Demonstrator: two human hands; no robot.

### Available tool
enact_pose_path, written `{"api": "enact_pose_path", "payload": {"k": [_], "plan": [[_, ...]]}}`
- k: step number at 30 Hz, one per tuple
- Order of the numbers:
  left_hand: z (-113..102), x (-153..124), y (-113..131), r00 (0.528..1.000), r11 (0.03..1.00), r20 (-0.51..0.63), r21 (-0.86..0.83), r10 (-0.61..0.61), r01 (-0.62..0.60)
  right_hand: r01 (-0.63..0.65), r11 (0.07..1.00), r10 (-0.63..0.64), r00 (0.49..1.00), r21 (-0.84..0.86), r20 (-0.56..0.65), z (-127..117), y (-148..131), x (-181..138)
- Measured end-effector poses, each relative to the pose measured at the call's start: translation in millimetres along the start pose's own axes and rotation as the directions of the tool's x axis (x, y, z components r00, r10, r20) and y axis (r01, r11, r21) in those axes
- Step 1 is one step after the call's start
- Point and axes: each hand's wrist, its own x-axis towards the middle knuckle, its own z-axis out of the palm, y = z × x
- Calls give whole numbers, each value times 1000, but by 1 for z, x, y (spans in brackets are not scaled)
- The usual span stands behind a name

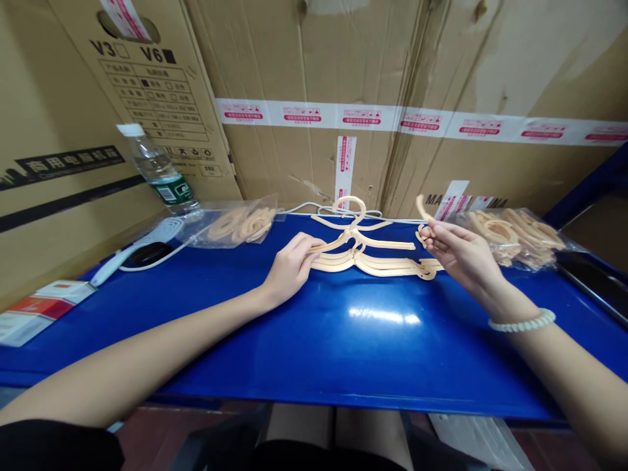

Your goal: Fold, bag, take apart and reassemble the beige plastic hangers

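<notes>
My left hand [292, 268] pinches the left arm of a peach-coloured plastic hanger [385, 243], whose hook points up toward the boxes. Beneath and just in front of that hanger, several matching hanger pieces [387, 267] are stacked on the blue table. Off to the right, my right hand [458, 252] is raised over the table with its fingers closed on a small curved peach piece [422, 208], which looks like a hanger hook. Its lower end is hidden by my fingers. Another small peach piece [420, 235] shows just left of these fingers.
Clear bags of peach parts lie at right [513, 235] and at left [243, 222]. A water bottle [164, 176], a pale brush [142, 245], a black oval object [150, 254] and a small carton [44, 307] are on the left. Cardboard boxes [304, 163] line the table's back.
</notes>
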Motion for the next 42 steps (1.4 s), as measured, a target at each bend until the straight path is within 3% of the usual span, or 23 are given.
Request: {"api": "enact_pose_path", "payload": {"k": [4, 16, 23, 32, 42], "plan": [[0, 0, 1, 1000, 1000, 0, 3, -5, 5, -114, 992, 115, 993, 59, -4, -2, 4, 2], [-3, 0, 3, 1000, 1000, 4, 17, 21, -21, -253, 958, 278, 935, -138, 218, -2, -2, -1], [-3, 0, 3, 999, 999, 13, 10, 32, -32, -395, 912, 410, 889, -114, 204, 3, -7, -4], [-3, -2, 1, 999, 999, 26, -1, 33, -33, -362, 921, 384, 908, -146, 167, 13, -2, -7], [-3, -2, 0, 999, 1000, 33, -5, 7, -7, -194, 966, 218, 967, -171, 135, 13, 17, -9]]}}
